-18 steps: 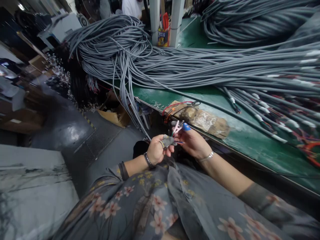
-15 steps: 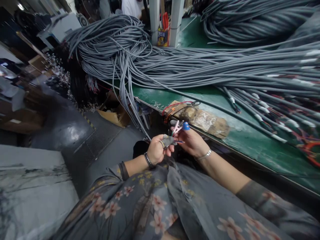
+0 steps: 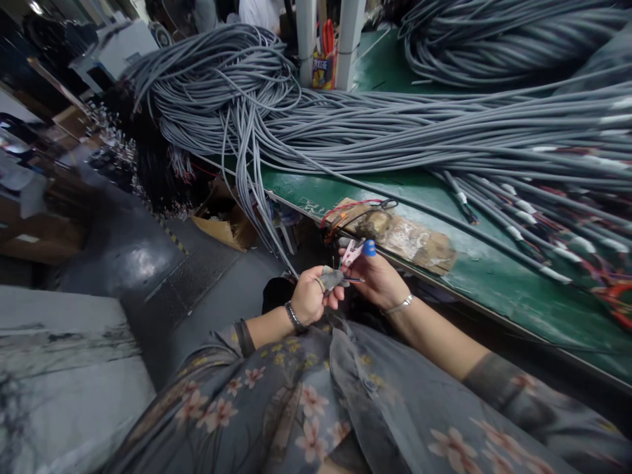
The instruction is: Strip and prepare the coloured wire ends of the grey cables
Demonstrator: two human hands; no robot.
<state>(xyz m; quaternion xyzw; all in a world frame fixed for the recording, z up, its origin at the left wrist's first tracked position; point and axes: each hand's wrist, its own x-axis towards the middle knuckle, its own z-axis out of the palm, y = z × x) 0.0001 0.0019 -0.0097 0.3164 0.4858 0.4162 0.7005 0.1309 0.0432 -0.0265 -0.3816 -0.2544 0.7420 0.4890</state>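
Observation:
My left hand (image 3: 311, 296), with grey coverings on its thumb and finger, is closed on the end of a grey cable (image 3: 282, 253). Thin coloured wires (image 3: 353, 280) stick out past its fingertips toward the right hand. My right hand (image 3: 379, 280) wears a blue finger cover on the thumb and is closed on a small pale pink clip-like tool (image 3: 352, 253). That tool sits just above the wires; whether it touches them I cannot make out. Both hands meet in front of my body, close to the bench edge.
A green bench (image 3: 419, 187) carries a long bundle of grey cables (image 3: 375, 128) with white-banded ends at the right. A taped cardboard piece (image 3: 409, 237) lies along its edge. Scissors with red handles (image 3: 328, 38) stand by a post. An open box (image 3: 217, 227) sits below.
The pink clip-like tool in my right hand has turned slightly, and the right hand has shifted a little. My left hand keeps its hold on the cable.

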